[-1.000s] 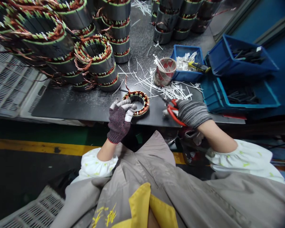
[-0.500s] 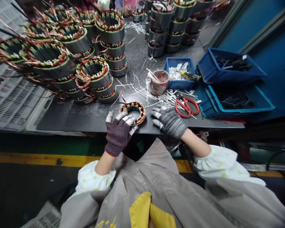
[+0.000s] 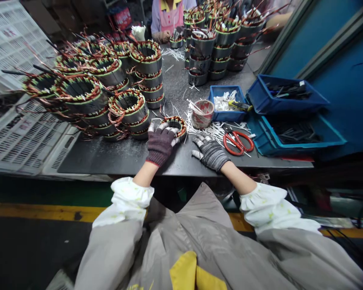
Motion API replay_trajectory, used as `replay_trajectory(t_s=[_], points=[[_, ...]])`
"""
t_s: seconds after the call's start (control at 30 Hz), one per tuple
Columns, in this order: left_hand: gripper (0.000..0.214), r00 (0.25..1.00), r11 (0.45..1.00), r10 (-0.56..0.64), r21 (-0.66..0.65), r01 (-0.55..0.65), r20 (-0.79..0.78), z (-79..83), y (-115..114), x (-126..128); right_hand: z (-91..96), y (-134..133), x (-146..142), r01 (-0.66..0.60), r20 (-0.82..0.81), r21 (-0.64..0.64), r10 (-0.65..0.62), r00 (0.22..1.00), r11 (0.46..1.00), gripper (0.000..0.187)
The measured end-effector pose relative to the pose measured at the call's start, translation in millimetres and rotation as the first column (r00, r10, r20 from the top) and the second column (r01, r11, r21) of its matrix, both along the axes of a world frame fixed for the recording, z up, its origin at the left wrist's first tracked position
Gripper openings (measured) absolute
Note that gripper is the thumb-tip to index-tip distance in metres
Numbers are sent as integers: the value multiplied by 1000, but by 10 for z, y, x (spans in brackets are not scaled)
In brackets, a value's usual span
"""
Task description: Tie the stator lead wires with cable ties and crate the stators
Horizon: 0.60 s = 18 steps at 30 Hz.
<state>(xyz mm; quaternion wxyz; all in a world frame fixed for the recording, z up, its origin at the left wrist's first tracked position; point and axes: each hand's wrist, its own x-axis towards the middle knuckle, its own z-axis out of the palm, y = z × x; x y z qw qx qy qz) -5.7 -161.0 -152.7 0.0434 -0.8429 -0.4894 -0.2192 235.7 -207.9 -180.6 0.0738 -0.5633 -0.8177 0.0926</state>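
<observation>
A ring-shaped motor stator [image 3: 183, 128] with copper windings lies on the dark table [image 3: 133, 161]. My left hand [image 3: 161, 141], in a maroon knit glove with white fingertips, grips its left and near side, fingers over the rim and thumb at the front. Part of the stator is hidden under that hand. My right hand [image 3: 211, 153], in a grey striped glove, rests on the tabletop with fingers apart, holding nothing. Close to its right lie red-handled scissors [image 3: 238, 143]. White ties [image 3: 213, 131] are scattered just beyond it, around a tape-roll cup [image 3: 202, 114] with several ties standing in it.
Stacked stators [image 3: 128, 106] crowd the left side, and more stacks [image 3: 199, 60] stand at the back. A small blue bin [image 3: 228, 116] holds white pieces and a yellow-black cutter [image 3: 240, 106]. Two larger blue bins [image 3: 290, 104] sit at right. Across the table, a person's hands [image 3: 169, 36] hold another stator.
My left hand and the stator have moved farther from the table's front edge. My right hand, blurred before, now lies still on the tabletop. The head view has shifted slightly.
</observation>
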Motion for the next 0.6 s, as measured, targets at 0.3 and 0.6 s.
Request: replay_trajectory(t_s=[0.3,0.6], points=[[48,999,992,18,121,-24,44,-64,-129,-165,-66,10,23,13,-8,76,-13,1000,997,61],[38,777,775,628,-128,-619,42,-404,-908,-1081,-227,-130,138,-103,-19,303,114,993,947,53]])
